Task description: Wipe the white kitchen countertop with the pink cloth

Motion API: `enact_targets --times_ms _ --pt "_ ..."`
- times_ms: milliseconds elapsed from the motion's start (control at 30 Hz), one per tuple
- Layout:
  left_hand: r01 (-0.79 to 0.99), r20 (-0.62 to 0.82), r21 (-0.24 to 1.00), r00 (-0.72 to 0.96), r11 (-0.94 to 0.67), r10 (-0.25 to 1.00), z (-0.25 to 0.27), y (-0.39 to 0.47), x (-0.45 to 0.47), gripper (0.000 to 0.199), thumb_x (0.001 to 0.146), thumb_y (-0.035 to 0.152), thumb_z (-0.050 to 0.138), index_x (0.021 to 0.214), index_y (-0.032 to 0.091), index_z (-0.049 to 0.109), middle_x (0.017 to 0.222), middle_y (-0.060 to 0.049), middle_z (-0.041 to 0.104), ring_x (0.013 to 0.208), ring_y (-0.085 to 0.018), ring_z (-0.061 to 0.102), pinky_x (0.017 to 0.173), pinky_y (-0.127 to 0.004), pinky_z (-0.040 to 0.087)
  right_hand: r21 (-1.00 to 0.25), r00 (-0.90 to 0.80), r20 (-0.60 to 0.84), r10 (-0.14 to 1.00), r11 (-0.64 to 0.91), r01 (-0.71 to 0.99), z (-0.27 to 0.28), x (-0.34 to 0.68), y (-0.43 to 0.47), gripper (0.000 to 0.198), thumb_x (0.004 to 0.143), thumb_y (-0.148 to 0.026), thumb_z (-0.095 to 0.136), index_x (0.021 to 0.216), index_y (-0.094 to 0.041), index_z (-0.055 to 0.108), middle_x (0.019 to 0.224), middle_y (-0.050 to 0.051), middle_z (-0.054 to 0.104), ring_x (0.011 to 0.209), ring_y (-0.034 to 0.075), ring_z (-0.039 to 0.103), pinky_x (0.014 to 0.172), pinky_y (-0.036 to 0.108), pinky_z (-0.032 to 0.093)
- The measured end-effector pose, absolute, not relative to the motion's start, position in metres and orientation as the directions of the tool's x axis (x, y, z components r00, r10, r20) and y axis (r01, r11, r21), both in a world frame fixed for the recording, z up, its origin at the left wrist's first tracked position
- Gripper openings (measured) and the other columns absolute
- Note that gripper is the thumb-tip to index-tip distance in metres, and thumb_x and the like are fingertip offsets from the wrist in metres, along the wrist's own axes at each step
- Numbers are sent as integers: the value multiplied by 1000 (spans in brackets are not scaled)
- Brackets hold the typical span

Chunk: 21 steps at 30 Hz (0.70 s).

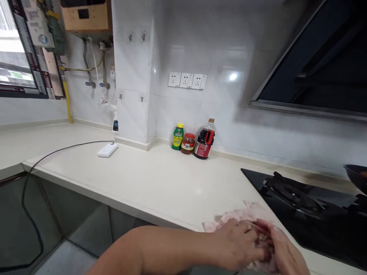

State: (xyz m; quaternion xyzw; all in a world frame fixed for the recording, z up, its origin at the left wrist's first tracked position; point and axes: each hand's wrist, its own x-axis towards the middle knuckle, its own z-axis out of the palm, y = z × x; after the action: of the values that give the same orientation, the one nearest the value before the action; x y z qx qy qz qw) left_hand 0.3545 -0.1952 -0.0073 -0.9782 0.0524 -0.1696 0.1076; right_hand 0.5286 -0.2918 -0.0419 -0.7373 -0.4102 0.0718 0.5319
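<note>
Gripping cloth (pixel 243 214) near edge (pixel 86 190), open counter (pixel 143 173) leftward

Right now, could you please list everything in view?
Smooth countertop: 1, cream, below wall
Crumpled cloth: 1, pale pink, on countertop
Glass hob: 1, black, right
Rounded wok: 1, dark, far right
Squeeze bottle: 1, green, wall
Red-lidded jar: 1, reddish-brown, wall
Large bottle: 1, dark, right of jar
Flat device: 1, white, left
Thin cable: 1, black, left
Spray bottle: 1, white, by pillar
Socket plates: 3, white, wall
Metal hooks: 4, silver, pillar
Boxy heater: 1, gold, upper left
Gas meter: 1, white, upper left
Thick hose: 1, yellow, left
Angled hood: 1, black, upper right
Window: 1, dark-framed, left
Cabinets: several, grey, below
Left hand: 1, bare, on cloth
Right hand: 1, bare, on cloth
</note>
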Motion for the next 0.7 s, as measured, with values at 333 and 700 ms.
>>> enact_targets --times_ms 333,700 --pt "268 329 -274 928 -923 172 -2 -132 190 79 77 64 76 143 31 47 137 -12 51 112 -31 51 85 -42 44 -545 124 488 864 192 816 -58 459 -229 60 98 -60 24 125 -24 63 125 11 63 124 26 56 104 45 53" --pt "556 355 -231 812 -798 463 -6 -32 -23 86 67 69 77 139 28 54 147 -16 50 125 -38 48 98 -48 38 -193 0 525 851 119 974 -70 502 -242 55 96 -54 28 119 -28 70 125 10 68 122 28 59 95 46 55"
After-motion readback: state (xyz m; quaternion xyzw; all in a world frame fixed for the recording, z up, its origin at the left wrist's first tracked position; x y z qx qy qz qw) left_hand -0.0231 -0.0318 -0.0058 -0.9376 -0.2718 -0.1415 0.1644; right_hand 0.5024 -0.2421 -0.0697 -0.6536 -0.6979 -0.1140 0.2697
